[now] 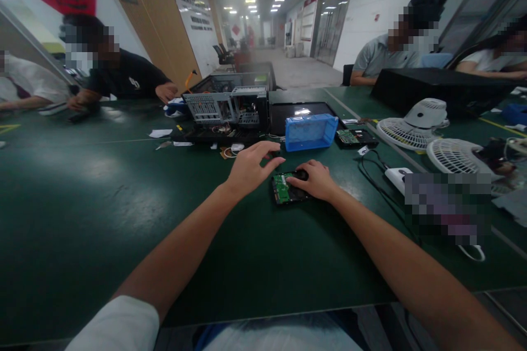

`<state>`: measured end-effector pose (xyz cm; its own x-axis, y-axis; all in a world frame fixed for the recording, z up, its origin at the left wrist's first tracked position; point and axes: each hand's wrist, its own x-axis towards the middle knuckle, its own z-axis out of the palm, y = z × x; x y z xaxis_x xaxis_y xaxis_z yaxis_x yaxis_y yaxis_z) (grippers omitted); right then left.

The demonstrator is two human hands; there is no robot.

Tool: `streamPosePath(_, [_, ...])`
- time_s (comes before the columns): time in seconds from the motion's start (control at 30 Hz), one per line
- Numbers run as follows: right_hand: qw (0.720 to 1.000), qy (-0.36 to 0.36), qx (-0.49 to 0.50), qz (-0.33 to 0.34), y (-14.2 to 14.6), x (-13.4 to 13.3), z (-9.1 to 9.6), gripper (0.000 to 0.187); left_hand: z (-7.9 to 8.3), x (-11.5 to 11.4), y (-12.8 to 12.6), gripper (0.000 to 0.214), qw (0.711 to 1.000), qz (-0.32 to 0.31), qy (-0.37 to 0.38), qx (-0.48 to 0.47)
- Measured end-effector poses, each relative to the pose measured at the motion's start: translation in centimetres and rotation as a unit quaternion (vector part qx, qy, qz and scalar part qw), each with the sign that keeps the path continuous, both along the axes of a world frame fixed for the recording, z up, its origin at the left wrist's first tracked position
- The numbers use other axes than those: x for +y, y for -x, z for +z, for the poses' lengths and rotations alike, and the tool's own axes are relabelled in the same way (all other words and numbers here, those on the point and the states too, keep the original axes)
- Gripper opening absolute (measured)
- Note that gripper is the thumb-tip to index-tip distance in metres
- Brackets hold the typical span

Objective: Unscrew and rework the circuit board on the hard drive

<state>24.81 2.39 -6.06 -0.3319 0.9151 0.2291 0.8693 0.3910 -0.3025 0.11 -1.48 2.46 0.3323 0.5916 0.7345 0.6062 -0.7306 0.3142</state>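
Note:
A hard drive (283,189) lies on the green table (123,203) with its green circuit board facing up. My right hand (315,180) rests on its right side, fingers curled over it and gripping it. My left hand (252,166) hovers just above and left of the drive, fingers spread and bent downward, holding nothing that I can see. A small dark object sits under the fingertips of my left hand; I cannot make out what it is.
A blue plastic bin (310,131) and an opened computer case (228,107) stand behind the drive. Another circuit board (354,137), cables and two white fans (414,123) lie to the right. Other people sit at the far left and far right of the table.

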Motion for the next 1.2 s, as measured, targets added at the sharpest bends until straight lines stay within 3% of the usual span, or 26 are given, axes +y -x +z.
streamPosePath(0.23, [1.000, 0.001, 0.001, -0.002, 0.1, -0.2, 0.2, 0.062, -0.7, 0.2, -0.2, 0.035, 0.997, -0.012, 0.051, -0.064])
streamPosePath(0.43, [1.000, 0.002, -0.002, -0.003, 0.2, -0.3, 0.4, 0.060, -0.6, 0.0, -0.5, 0.018, 0.992, -0.067, 0.066, -0.085])
streamPosePath(0.83, [1.000, -0.004, 0.001, -0.004, 0.0, -0.2, 0.1, 0.060, 0.3, 0.0, 0.1, 0.027, 1.000, -0.007, 0.027, 0.009])
streamPosePath(1.2, [1.000, 0.008, 0.000, -0.003, 0.2, -0.3, 0.4, 0.061, 0.1, -0.1, -0.2, 0.020, 0.999, 0.023, 0.031, -0.019])
